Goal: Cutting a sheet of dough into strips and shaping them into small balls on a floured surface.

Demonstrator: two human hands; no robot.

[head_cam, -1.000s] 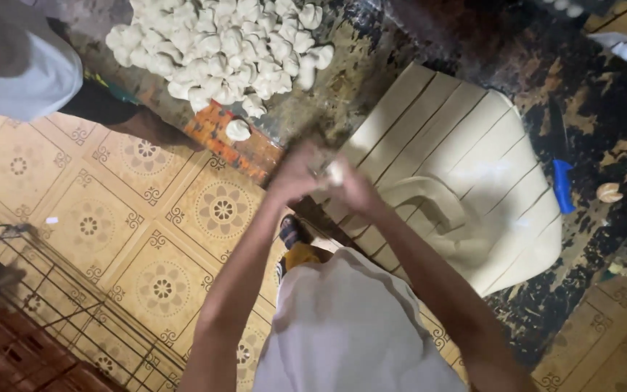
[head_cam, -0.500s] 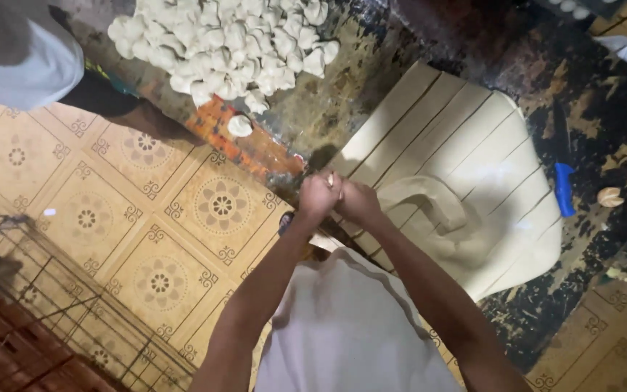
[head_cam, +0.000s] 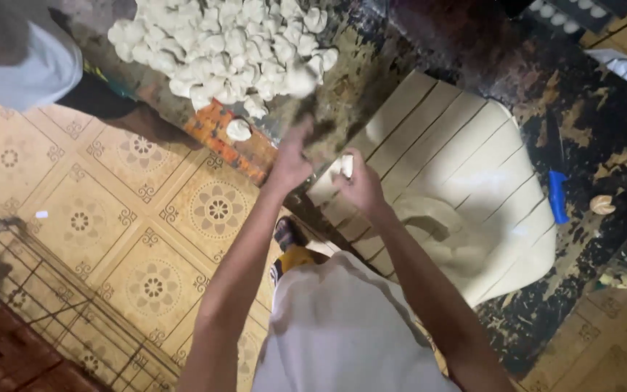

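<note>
My left hand is blurred and stretched toward a big pile of small pale dough pieces at the top of the dark worktop; its fingers look apart and hold nothing. A blurred dough piece sits at the pile's near edge, just beyond those fingers. My right hand is closed on a small lump of dough at the near end of a flat dough sheet cut into long strips.
A blue-handled knife lies right of the sheet, with a stray dough bit beside it. One dough piece rests near the worktop's edge. Another person in a light shirt stands upper left. A wire rack stands on the tiled floor.
My hands were together in front of me working a lump. Now the left hand has swung out toward the pile, while the right stays over the strips with dough in it.
</note>
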